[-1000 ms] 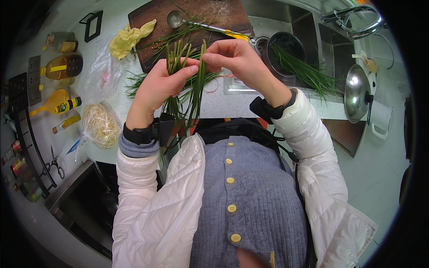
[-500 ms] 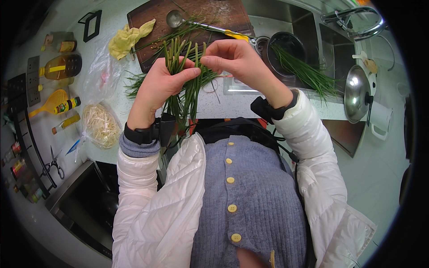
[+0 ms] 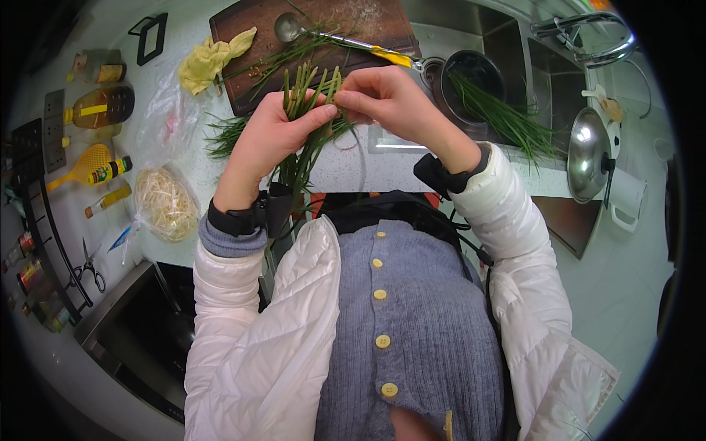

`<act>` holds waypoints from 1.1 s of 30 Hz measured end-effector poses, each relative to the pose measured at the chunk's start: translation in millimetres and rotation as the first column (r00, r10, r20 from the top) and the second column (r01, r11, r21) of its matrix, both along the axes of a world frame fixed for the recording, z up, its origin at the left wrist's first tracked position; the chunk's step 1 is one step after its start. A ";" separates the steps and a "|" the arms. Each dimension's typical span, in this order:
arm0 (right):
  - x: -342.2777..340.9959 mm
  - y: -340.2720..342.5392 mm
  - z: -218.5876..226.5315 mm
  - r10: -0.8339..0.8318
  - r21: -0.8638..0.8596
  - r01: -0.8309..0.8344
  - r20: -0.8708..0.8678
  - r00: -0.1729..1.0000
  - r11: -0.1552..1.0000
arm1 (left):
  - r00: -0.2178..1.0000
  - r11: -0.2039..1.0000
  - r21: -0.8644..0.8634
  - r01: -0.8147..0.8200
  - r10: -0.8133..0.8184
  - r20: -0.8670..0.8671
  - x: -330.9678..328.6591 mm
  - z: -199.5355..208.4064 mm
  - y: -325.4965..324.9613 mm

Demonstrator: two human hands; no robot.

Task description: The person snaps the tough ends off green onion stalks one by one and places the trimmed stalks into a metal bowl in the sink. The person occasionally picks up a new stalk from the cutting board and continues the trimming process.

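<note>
Holding a bunch of green stalks in the left hand, had the right hand right up close to the thick ends, as seen from the head view. Had the left fingers wrapped round the bunch, with the thumb laid across the front. Saw the thick ends poking up above those fingers and the thin leafy parts hanging down below, toward the near edge of the counter. Saw the right thumb and first finger bent close together beside the bunch, but could not tell about a stalk being pinched there.

Judged the work to be only part way along. Found one good bunch gathered in the left fingers, with plenty of green left outside them too. Spotted a small pile on the counter, just left of the left fingers. Spotted loose bits on the brown board, past the fingers and near a ladle. Spotted a big heap well to the right of the right fingers, lying across a black pan at the sink. Could not tell done piles from waiting ones.
</note>
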State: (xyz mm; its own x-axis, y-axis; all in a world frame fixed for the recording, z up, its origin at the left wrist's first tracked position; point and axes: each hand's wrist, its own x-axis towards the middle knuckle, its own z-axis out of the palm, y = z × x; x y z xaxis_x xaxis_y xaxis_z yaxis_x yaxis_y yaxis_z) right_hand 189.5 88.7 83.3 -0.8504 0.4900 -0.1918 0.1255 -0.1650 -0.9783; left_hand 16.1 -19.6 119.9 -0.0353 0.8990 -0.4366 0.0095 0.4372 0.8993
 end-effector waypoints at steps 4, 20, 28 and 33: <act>2.4 10.7 -5.0 -0.046 -0.047 0.043 -0.079 0.996 0.998 | 0.993 0.999 -0.034 0.038 -0.042 -0.113 -7.0 2.0 -3.4; 19.5 31.2 -122.2 -0.066 0.436 -0.144 0.431 0.900 0.888 | 0.969 0.966 0.079 -0.246 0.242 0.057 -65.6 9.4 -44.2; 20.1 -1.0 -144.5 -0.156 0.700 -0.156 0.360 0.920 0.697 | 0.980 0.983 0.015 -0.184 0.182 0.082 -65.6 21.8 -42.6; 24.8 7.1 -105.6 -0.073 0.512 -0.059 0.233 0.970 0.857 | 0.952 0.997 0.065 -0.038 0.056 -0.300 -39.3 -11.6 -26.3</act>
